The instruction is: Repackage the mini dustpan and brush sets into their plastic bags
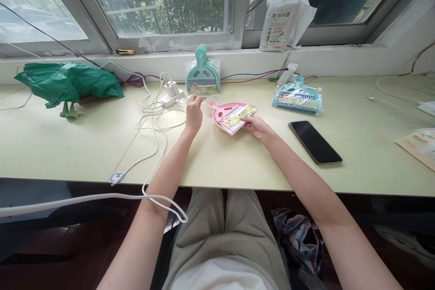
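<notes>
My right hand (255, 127) grips the lower right side of a small pink dustpan and brush set (227, 115), thumb over its printed card. The pan is tilted, its handle pointing to the upper left. Just left of that handle, my left hand (194, 112) is raised with its fingers pinched together. Thin clear plastic film (211, 98) shows around those fingertips and near the pink handle; where it ends is hard to see. Behind my left hand, several teal dustpan and brush sets (203, 70) in clear wrapping lean upright against the wall.
Wrapped blue dustpan sets (299, 97) lie at the back right, with a black phone (315, 142) in front. White cables (158, 122) run from a power strip (172, 98) across my left side. A green plastic bag (68, 82) is far left. A packet (285, 20) stands on the sill.
</notes>
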`<action>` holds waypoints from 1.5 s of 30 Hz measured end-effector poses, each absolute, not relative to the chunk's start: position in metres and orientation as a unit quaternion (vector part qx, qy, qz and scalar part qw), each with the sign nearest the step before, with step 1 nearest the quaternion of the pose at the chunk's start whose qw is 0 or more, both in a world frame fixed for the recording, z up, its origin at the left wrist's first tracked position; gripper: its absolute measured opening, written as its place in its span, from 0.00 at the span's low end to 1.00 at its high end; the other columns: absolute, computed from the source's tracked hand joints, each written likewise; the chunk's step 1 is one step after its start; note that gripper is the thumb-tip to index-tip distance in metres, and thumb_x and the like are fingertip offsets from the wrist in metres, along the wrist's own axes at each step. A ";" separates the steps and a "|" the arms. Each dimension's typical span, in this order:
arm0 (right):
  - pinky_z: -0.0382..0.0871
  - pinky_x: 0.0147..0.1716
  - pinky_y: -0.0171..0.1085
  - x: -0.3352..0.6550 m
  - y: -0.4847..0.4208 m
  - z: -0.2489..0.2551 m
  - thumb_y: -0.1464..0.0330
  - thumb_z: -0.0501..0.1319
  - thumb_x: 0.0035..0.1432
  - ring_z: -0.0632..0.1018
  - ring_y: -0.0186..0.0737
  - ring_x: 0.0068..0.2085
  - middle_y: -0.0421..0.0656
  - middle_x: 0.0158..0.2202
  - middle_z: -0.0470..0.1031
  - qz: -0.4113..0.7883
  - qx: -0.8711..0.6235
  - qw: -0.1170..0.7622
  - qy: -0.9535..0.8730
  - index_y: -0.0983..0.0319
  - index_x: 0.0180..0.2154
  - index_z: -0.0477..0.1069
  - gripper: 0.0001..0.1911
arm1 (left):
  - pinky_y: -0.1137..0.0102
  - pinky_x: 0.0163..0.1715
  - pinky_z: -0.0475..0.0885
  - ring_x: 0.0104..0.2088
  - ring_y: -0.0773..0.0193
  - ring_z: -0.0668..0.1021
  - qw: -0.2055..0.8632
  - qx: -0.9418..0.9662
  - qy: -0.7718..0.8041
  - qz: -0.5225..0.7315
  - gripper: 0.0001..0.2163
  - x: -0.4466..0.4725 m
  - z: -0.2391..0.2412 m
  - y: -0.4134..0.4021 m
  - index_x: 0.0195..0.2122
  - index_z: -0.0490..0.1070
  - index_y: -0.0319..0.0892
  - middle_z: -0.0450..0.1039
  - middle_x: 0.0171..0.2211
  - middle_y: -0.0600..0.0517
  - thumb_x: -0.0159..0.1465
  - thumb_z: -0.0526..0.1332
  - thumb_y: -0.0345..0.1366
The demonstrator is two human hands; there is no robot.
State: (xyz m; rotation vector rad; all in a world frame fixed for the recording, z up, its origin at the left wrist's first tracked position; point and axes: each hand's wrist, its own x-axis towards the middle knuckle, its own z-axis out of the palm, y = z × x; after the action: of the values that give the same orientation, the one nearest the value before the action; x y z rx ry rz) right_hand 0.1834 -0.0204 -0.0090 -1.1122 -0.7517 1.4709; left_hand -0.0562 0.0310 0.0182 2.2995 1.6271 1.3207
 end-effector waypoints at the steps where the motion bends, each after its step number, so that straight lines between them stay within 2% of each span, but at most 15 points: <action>1: 0.81 0.39 0.34 0.184 -0.020 -0.010 0.80 0.62 0.53 0.83 0.38 0.38 0.44 0.37 0.82 0.617 -0.466 0.555 -0.306 0.64 0.40 0.72 0.12 | 0.64 0.49 0.69 0.47 0.61 0.73 0.013 0.737 0.521 0.430 0.20 -0.056 0.019 0.030 0.48 0.73 0.45 0.70 0.43 0.46 0.65 0.45 0.23; 9: 0.80 0.40 0.31 0.192 -0.018 -0.010 0.80 0.61 0.54 0.83 0.35 0.41 0.42 0.38 0.82 0.594 -0.473 0.591 -0.272 0.62 0.41 0.71 0.13 | 0.64 0.49 0.69 0.48 0.60 0.72 -0.014 0.738 0.520 0.430 0.20 -0.058 0.016 0.031 0.40 0.75 0.45 0.69 0.42 0.46 0.65 0.45 0.22; 14: 0.81 0.38 0.33 0.187 -0.023 -0.005 0.80 0.63 0.53 0.83 0.37 0.38 0.43 0.37 0.82 0.624 -0.457 0.553 -0.311 0.63 0.42 0.72 0.14 | 0.65 0.52 0.69 0.48 0.63 0.73 0.001 0.781 0.480 0.399 0.20 -0.056 0.011 0.033 0.38 0.76 0.44 0.70 0.45 0.47 0.64 0.44 0.21; 20: 0.80 0.36 0.33 0.182 -0.025 -0.004 0.80 0.64 0.53 0.83 0.37 0.34 0.45 0.36 0.83 0.646 -0.459 0.492 -0.360 0.64 0.37 0.74 0.10 | 0.65 0.51 0.71 0.48 0.64 0.73 0.020 0.807 0.476 0.350 0.18 -0.057 0.011 0.033 0.27 0.73 0.42 0.69 0.47 0.47 0.59 0.46 0.19; 22: 0.80 0.36 0.33 0.181 -0.025 -0.004 0.80 0.64 0.52 0.83 0.37 0.34 0.45 0.35 0.83 0.646 -0.463 0.487 -0.362 0.64 0.37 0.74 0.09 | 0.65 0.50 0.72 0.48 0.63 0.73 0.013 0.809 0.481 0.338 0.18 -0.059 0.009 0.034 0.26 0.72 0.41 0.69 0.47 0.46 0.58 0.46 0.18; 26: 0.81 0.36 0.35 0.182 -0.025 -0.005 0.80 0.64 0.52 0.83 0.38 0.34 0.45 0.35 0.83 0.653 -0.461 0.486 -0.354 0.64 0.39 0.74 0.11 | 0.65 0.49 0.72 0.53 0.60 0.70 0.005 0.819 0.498 0.285 0.18 -0.060 0.005 0.034 0.30 0.74 0.40 0.68 0.48 0.44 0.58 0.46 0.18; 30: 0.81 0.35 0.34 0.182 -0.026 -0.004 0.81 0.63 0.52 0.83 0.39 0.34 0.45 0.35 0.83 0.651 -0.464 0.488 -0.351 0.65 0.39 0.74 0.12 | 0.63 0.48 0.73 0.51 0.57 0.72 0.034 0.817 0.527 0.233 0.14 -0.060 0.004 0.033 0.34 0.75 0.37 0.67 0.49 0.41 0.62 0.49 0.23; 33: 0.81 0.35 0.35 0.182 -0.026 -0.003 0.81 0.64 0.52 0.83 0.39 0.35 0.46 0.36 0.83 0.650 -0.467 0.484 -0.352 0.65 0.39 0.74 0.12 | 0.59 0.51 0.71 0.53 0.54 0.71 0.011 0.805 0.549 0.226 0.14 -0.059 0.004 0.031 0.40 0.75 0.36 0.66 0.52 0.38 0.62 0.50 0.24; 36: 0.81 0.37 0.36 0.182 -0.026 -0.004 0.81 0.64 0.52 0.84 0.40 0.35 0.47 0.36 0.83 0.650 -0.468 0.486 -0.350 0.65 0.39 0.74 0.12 | 0.45 0.62 0.57 0.58 0.48 0.67 -0.057 0.792 0.572 0.206 0.13 -0.056 0.004 0.029 0.44 0.75 0.39 0.66 0.55 0.39 0.64 0.52 0.29; 38: 0.81 0.37 0.37 0.182 -0.025 -0.005 0.80 0.64 0.52 0.84 0.40 0.36 0.47 0.37 0.83 0.648 -0.469 0.492 -0.345 0.65 0.39 0.74 0.12 | 0.39 0.65 0.45 0.59 0.45 0.66 -0.078 0.782 0.587 0.196 0.13 -0.054 0.002 0.027 0.47 0.74 0.42 0.67 0.56 0.40 0.66 0.53 0.34; 39: 0.81 0.38 0.36 0.182 -0.024 -0.006 0.80 0.64 0.52 0.83 0.40 0.36 0.47 0.37 0.83 0.645 -0.469 0.496 -0.342 0.65 0.40 0.74 0.12 | 0.38 0.65 0.43 0.59 0.45 0.66 -0.072 0.778 0.593 0.195 0.15 -0.053 0.001 0.027 0.50 0.73 0.42 0.67 0.57 0.40 0.67 0.52 0.37; 42: 0.81 0.37 0.36 0.181 -0.024 -0.007 0.80 0.64 0.52 0.83 0.39 0.36 0.46 0.37 0.83 0.640 -0.469 0.505 -0.340 0.65 0.40 0.74 0.12 | 0.44 0.65 0.49 0.61 0.47 0.67 -0.002 0.773 0.604 0.196 0.24 -0.052 -0.004 0.028 0.63 0.60 0.41 0.66 0.59 0.38 0.67 0.52 0.41; 44: 0.81 0.37 0.35 0.181 -0.024 -0.007 0.81 0.63 0.52 0.83 0.38 0.36 0.46 0.38 0.83 0.639 -0.467 0.507 -0.342 0.65 0.39 0.74 0.12 | 0.50 0.64 0.54 0.62 0.49 0.66 0.046 0.774 0.601 0.193 0.28 -0.052 -0.006 0.031 0.67 0.52 0.38 0.65 0.60 0.36 0.67 0.53 0.40; 45: 0.81 0.37 0.35 0.181 -0.024 -0.007 0.81 0.63 0.52 0.83 0.38 0.36 0.46 0.37 0.83 0.639 -0.465 0.507 -0.343 0.65 0.40 0.74 0.12 | 0.53 0.64 0.55 0.63 0.50 0.66 0.058 0.775 0.599 0.192 0.29 -0.052 -0.007 0.032 0.67 0.51 0.37 0.64 0.61 0.36 0.67 0.54 0.39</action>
State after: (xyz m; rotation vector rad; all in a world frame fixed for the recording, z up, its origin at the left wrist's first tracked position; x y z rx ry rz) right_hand 0.1809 -0.0237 -0.0074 -1.1214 -0.8275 1.5408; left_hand -0.0525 0.0321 -0.0073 2.3505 1.8145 0.5820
